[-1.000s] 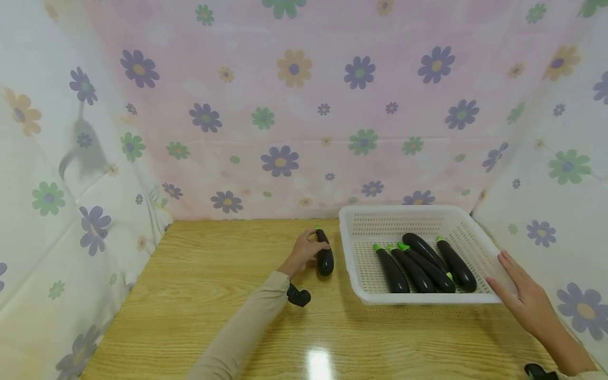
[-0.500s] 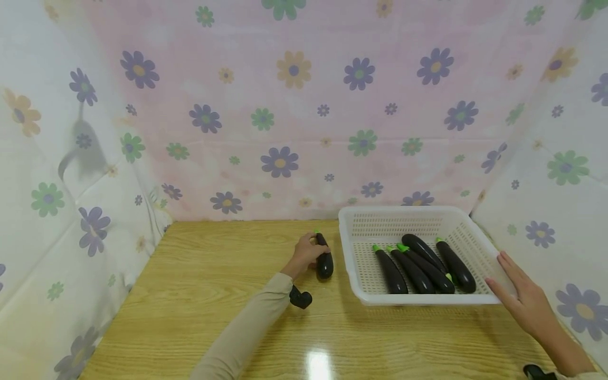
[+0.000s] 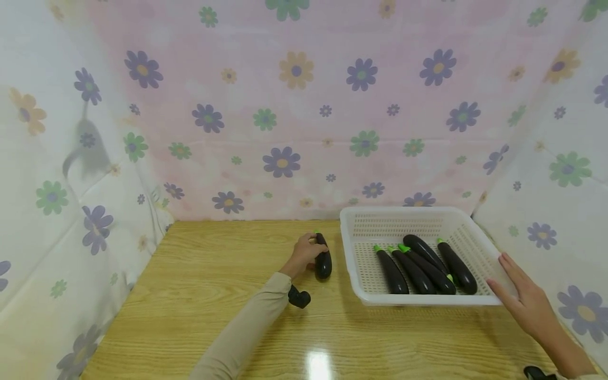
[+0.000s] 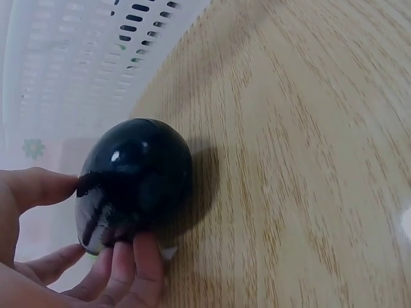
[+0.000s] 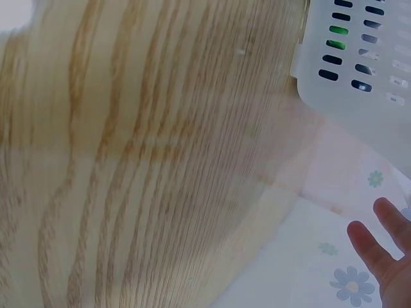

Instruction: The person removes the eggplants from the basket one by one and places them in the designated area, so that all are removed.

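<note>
In the head view, a dark purple eggplant [image 3: 323, 265] with a green stem end lies on the wooden table, left of a white plastic basket [image 3: 349, 253]. My left hand [image 3: 302, 254] holds it from the left side, thumb across its top. The left wrist view shows the glossy rounded end of this eggplant [image 4: 138, 176], thumb on one side and fingertips underneath. At the basket's right wall, my right hand [image 3: 524, 301] rests with straight, spread fingers. Several more eggplants [image 3: 418, 272] lie inside the basket. In the right wrist view only two fingers [image 5: 372, 247] show near the frame's edge.
The wooden table [image 3: 204, 295] extends to the left and in front of the basket. Flower-printed cloth [image 3: 285, 121] hangs behind it and along both sides. The basket's back edge is close to the rear cloth, its right side near the right cloth.
My left hand and the eggplant it holds have shifted very slightly toward the front of the table. The right hand and the basket stay where they were.
</note>
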Demonstrator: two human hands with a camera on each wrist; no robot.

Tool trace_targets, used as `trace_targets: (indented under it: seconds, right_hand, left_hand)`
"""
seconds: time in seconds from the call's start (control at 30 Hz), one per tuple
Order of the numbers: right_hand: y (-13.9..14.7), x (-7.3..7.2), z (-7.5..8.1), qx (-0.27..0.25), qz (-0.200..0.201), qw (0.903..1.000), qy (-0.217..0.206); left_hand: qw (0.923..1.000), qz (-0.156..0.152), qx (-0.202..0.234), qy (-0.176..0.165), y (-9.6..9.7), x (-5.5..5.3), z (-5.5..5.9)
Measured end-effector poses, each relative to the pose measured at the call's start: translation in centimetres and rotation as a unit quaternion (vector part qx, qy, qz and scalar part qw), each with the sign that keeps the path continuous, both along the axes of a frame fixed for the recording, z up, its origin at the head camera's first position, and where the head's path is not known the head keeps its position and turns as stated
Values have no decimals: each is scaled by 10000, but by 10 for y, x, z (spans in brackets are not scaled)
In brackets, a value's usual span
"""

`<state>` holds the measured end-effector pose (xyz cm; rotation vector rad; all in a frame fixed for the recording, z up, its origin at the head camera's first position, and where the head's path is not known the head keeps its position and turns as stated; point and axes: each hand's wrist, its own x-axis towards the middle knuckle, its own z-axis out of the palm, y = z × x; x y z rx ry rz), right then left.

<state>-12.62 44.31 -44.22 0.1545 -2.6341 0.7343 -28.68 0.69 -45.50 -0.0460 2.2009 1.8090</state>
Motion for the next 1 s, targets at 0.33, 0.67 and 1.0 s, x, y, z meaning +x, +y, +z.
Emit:
trace_targets:
  seconds: [0.33, 0.67, 1.0]
  right_hand:
    - [-2, 1, -1, -70, -11, 9999, -100]
    - [-3, 2, 3, 23, -115, 9999, -29]
    - [-2, 0, 3, 30, -109, 9999, -81]
  left_hand:
    - [9998, 64, -108, 141, -5, -1, 1]
    - [9967, -34, -451, 669, -4, 1, 22]
    - [9967, -302, -289, 702, 6, 3, 57]
